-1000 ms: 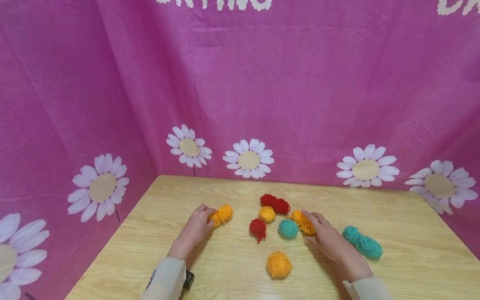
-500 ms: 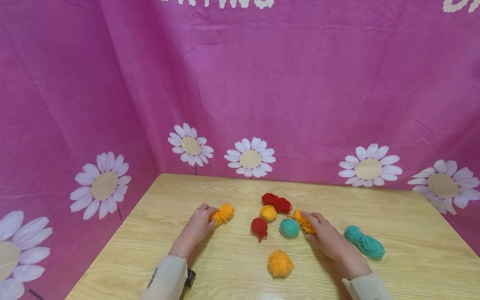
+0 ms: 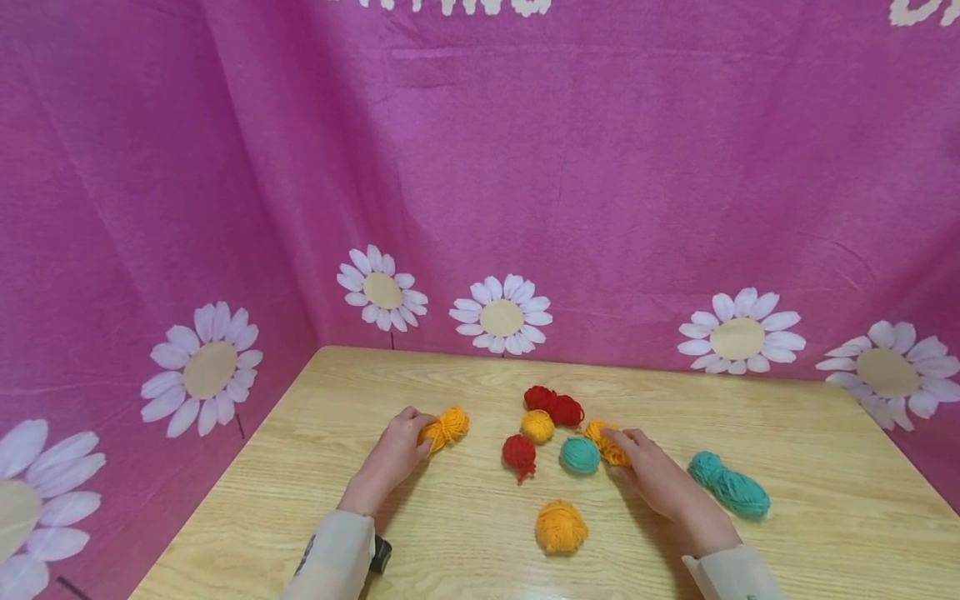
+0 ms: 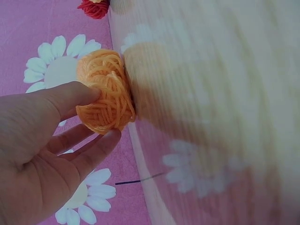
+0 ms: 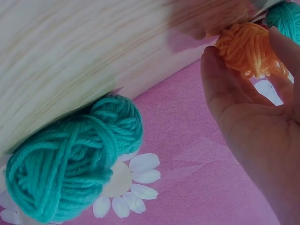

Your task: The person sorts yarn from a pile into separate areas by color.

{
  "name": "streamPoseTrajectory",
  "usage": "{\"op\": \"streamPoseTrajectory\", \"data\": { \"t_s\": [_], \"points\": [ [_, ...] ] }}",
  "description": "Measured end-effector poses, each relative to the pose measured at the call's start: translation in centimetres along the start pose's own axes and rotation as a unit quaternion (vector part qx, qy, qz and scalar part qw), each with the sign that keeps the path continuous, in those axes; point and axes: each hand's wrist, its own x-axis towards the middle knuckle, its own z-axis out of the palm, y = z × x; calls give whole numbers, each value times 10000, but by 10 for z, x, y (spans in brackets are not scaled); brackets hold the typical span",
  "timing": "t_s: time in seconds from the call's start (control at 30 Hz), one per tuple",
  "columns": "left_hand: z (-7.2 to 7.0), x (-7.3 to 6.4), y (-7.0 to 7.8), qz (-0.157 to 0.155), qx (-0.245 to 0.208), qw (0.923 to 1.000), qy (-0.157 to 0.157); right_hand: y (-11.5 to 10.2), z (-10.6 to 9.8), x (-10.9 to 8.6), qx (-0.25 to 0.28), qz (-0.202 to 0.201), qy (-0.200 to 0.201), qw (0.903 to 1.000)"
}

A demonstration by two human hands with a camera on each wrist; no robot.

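Observation:
My left hand (image 3: 390, 458) pinches the near end of an orange yarn skein (image 3: 452, 425) at the left of the group. In the left wrist view, the thumb lies on top of this skein (image 4: 112, 72) with the fingers beneath. Toward the right, my right hand (image 3: 663, 487) holds a second orange skein (image 3: 602, 433) between thumb and fingers, its near end partly hidden by the hand. Right beside that skein is a teal yarn ball (image 3: 580, 456). The right wrist view shows the thumb and fingers on either side of the orange yarn (image 5: 248, 44).
Between the hands lie a red skein (image 3: 553, 406), a yellow ball (image 3: 537, 426) and a red ball (image 3: 519, 454) with a loose tail. Nearer is an orange ball (image 3: 561, 527). A teal skein (image 3: 729, 485) rests right of my right hand. Pink flowered cloth (image 3: 615, 183) backs the wooden table (image 3: 337, 392).
The head view has shifted slightly. Both hands stay at their orange skeins, and the other yarn keeps its place on the table.

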Motion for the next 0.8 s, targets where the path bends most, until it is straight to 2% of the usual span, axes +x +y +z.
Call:
{"op": "streamPoseTrajectory", "data": {
  "t_s": [0.47,0.8],
  "points": [
    [0,0,0,-120,-5,9999,-88,1,4,2,-103,-81,194,9997],
    [0,-2,3,-101,-77,9999,-69,-1,6,4,-137,113,136,9998]
  ]
}}
